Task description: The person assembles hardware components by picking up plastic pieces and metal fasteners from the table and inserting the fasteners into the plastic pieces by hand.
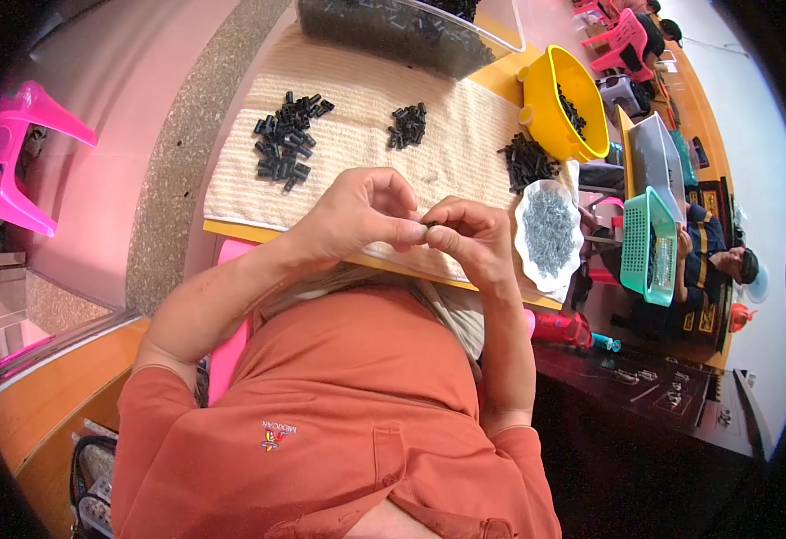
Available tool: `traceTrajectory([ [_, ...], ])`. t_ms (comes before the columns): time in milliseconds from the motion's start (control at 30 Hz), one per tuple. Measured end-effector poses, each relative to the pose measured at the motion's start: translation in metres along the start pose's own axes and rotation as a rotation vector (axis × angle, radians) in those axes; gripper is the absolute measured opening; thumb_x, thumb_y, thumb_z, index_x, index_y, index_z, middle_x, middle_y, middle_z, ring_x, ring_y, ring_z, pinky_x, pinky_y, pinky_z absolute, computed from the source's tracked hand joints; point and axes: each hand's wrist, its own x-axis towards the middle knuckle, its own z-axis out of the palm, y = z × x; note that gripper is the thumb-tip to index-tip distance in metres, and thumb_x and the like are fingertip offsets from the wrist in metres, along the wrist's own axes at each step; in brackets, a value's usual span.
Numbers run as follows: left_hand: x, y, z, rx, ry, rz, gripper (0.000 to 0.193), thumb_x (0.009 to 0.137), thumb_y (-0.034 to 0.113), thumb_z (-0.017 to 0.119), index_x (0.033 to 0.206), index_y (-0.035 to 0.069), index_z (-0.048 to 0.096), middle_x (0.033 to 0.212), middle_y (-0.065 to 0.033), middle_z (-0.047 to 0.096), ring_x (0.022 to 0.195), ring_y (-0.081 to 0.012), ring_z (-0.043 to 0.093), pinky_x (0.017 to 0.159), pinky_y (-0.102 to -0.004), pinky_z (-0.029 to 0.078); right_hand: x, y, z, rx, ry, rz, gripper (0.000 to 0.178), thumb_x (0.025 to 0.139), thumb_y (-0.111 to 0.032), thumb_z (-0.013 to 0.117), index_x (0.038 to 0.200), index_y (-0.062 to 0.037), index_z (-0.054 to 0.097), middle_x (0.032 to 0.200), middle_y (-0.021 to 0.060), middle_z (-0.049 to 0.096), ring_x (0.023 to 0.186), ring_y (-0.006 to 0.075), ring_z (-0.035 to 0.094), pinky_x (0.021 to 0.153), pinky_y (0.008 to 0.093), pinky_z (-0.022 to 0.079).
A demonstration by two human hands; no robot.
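My left hand (pixel 363 216) and my right hand (pixel 475 238) meet above the near edge of the cloth-covered table (pixel 357 90). Thumbs and fingertips of both pinch one small black piece (pixel 430 225), mostly hidden between them. Beyond the left hand lies a loose pile of short black tubular pieces (pixel 287 135). A smaller heap of similar black pieces (pixel 407 125) sits in the middle. Past the right hand are a pile of thin black pieces (pixel 528 163) and a white scalloped dish (pixel 522 242) of small clear or silvery pieces.
A clear plastic bin (pixel 393 45) of black pieces stands at the far edge. To the right is a yellow basin (pixel 550 108) with black pieces. A co-worker (pixel 712 256) sits farther right by a green basket (pixel 634 251). A pink stool (pixel 15 162) stands at left.
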Motion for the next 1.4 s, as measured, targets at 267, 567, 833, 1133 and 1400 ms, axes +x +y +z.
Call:
traceTrajectory([
  [267,-0.001,0.002,0.001,-0.036,0.03,0.001,0.021,0.082,0.004,0.078,0.092,0.004,0.06,0.085,-0.0047,0.067,0.075,-0.0113,0.066,0.069,-0.0258,0.056,-0.006,0.001,0.021,-0.262,0.265,-0.368,0.032,0.082,0.0,0.077,0.112,0.0033,0.065,0.099,0.0095,0.067,0.092,0.0159,0.065,0.079,0.0277,0.052],
  [567,0.001,-0.001,0.002,-0.028,0.105,0.029,0.021,0.082,0.004,0.078,0.091,0.004,0.059,0.086,-0.0039,0.066,0.077,-0.0096,0.064,0.071,-0.0245,0.053,0.0,0.01,0.038,-0.992,0.446,-0.808,0.05,0.07,0.001,0.083,0.115,-0.0012,0.062,0.102,0.016,0.067,0.088,0.0319,0.068,0.073,0.0371,0.057],
  [833,0.0,-0.001,0.006,-0.026,0.126,0.029,0.022,0.081,0.001,0.078,0.091,0.005,0.059,0.086,-0.0023,0.065,0.08,-0.008,0.063,0.072,-0.0224,0.053,0.007,0.012,0.04,-1.082,0.476,-0.908,0.044,0.073,0.001,0.08,0.112,0.0014,0.06,0.093,0.0147,0.066,0.083,0.032,0.068,0.07,0.039,0.057],
  [1133,0.0,-0.001,0.007,-0.011,0.101,-0.012,0.019,0.08,0.0,0.077,0.088,0.005,0.061,0.084,-0.0023,0.066,0.08,-0.0092,0.063,0.072,-0.023,0.05,0.005,0.004,0.038,-0.991,0.39,-0.893,0.043,0.067,0.006,0.078,0.106,0.0026,0.06,0.086,0.0171,0.066,0.075,0.0331,0.067,0.065,0.0373,0.055],
  [1400,0.0,-0.003,0.005,0.027,0.052,-0.006,0.017,0.082,0.003,0.077,0.088,0.004,0.061,0.083,-0.0026,0.066,0.078,-0.0093,0.063,0.07,-0.023,0.05,-0.001,0.007,0.036,-0.957,0.373,-0.857,0.043,0.067,0.006,0.078,0.106,0.0016,0.06,0.081,0.0152,0.065,0.07,0.0297,0.065,0.059,0.035,0.052],
])
